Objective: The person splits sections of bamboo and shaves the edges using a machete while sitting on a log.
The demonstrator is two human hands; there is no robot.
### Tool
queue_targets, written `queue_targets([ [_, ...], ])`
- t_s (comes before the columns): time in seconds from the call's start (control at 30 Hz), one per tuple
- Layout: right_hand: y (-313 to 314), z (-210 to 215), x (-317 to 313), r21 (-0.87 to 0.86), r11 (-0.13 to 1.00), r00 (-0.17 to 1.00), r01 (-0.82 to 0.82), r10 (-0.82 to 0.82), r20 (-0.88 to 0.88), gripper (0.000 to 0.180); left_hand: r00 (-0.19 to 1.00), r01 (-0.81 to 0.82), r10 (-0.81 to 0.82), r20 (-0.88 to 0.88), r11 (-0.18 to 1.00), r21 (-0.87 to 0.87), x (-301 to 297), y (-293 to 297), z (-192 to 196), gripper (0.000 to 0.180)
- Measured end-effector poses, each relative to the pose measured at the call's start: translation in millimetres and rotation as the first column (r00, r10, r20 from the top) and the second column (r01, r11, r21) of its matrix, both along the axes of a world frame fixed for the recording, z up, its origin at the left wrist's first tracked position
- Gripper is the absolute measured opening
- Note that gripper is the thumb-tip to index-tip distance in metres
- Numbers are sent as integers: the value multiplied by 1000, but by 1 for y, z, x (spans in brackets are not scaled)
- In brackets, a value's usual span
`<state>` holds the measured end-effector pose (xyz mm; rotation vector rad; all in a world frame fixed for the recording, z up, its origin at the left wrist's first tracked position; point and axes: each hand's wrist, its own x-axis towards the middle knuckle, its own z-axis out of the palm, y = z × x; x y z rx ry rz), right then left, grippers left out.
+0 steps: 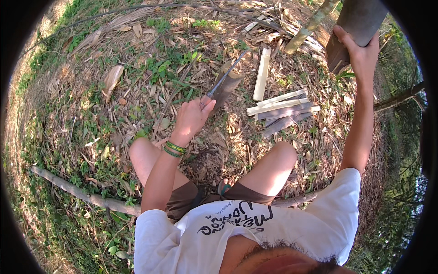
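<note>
Knife (224,78) juts forward from tightly curled left grip (194,116); right grip (360,52) clasps dark block (362,20).

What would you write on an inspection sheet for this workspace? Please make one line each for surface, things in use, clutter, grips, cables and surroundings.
Surface: ground under dry leaf litter, with low green plants.
Things in use: knife, its blade crossing a short brown block in this view, contact unclear; large dark block at upper right; pale and grey split strips right of the short block.
Clutter: dry husk at left; heap of split sticks at top.
Grips: left grip closed around the knife's handle; right grip on the large dark block.
Cables: nothing certain; a thin dark strand, perhaps a vine, arcs across the top.
Surroundings: slim trunk beside the heap; bare pole at lower left; shaded greenery at right.
</note>
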<state>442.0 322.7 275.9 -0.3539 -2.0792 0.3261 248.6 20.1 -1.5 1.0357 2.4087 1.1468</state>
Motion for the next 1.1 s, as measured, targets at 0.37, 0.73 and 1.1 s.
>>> queue_targets([
  [0.37,43,-255,-7,102,975,401,197,-175,899,101,997,-59,56,-47,997,-53,-11,-17,-24,44],
  [0.73,6,-88,-45,-77,996,985,-55,67,161,95,995,-87,85,-54,996,-23,-7,-9,-59,49],
  [1.1,12,-271,-51,-94,964,518,247,-49,854,106,995,-59,69,67,988,-139,-16,-21,-68,56],
])
